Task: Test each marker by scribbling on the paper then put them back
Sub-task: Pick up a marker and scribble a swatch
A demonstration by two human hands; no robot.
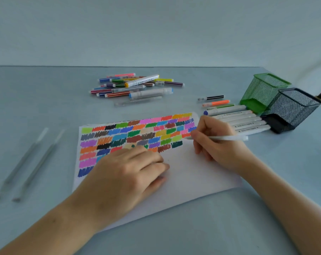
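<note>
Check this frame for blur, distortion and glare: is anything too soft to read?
Head view: light is even and soft, with no glare; the wide angle bends the table. The two grey pens at left are smeared by blur. The print on the white markers is unreadable. The paper and its swatches stay clear.

Multicolour scribbles on white paper (192, 168).

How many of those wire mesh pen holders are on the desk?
2. The green mesh holder lies tipped at the far right; the black mesh holder lies tipped just in front of it, nearer the person. None seems hidden.
</note>
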